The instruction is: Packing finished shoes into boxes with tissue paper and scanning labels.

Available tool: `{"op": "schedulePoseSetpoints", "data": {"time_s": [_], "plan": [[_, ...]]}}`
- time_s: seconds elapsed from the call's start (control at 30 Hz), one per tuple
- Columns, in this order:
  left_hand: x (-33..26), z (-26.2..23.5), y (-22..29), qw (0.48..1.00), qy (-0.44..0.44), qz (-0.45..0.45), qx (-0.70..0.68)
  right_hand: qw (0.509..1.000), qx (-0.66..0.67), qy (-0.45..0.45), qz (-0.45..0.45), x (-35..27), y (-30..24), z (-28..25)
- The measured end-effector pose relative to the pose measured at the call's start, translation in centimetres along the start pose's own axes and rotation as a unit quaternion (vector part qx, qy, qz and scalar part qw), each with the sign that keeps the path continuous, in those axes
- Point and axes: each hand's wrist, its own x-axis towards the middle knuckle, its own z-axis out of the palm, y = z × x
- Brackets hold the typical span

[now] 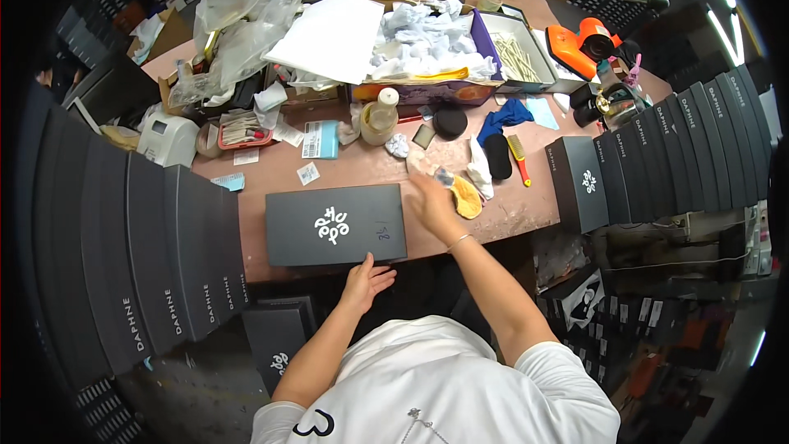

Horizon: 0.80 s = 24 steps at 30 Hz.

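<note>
Bare tabletop patch [514,207]; box [297,226] at edge

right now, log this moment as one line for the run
left hand: open, at near edge of dark box | right hand: beside yellow pad, hold unclear | dark box: closed, on table

A white shirt [444,386] is worn, cut with a short left sleeve [275,421] and right sleeve [563,378], and marked near the left one by a black curved outline [331,422]. A silvery necklace [415,413] is worn over it. The right wrist is ringed by a slim bracelet [459,242]; the left grip [362,284] and right grip [436,207] are bare.
</note>
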Motion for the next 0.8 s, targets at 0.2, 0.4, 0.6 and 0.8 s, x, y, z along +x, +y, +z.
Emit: {"op": "schedulePoseSetpoints", "data": {"time_s": [0.2,0.4,0.6,0.8], "plan": [[-2.6,1.8,3.0,0.947,-0.029,0.11,0.3,0.951,-0.292,-0.094,0.026,-0.5,7.1,-4.2],[0.7,-0.8,11.6,0.607,0.231,0.47,0.597,0.991,-0.129,-0.03,0.001,0.1,7.3,-4.8],[3.3,-1.8,10.3,0.505,0.255,0.41,0.715,0.984,-0.011,-0.121,-0.13,-4.1,-5.4,-3.2],[3.6,-1.7,10.6,0.525,0.247,0.433,0.689,0.964,-0.117,-0.16,-0.176,-6.9,-5.3,0.2]]}}
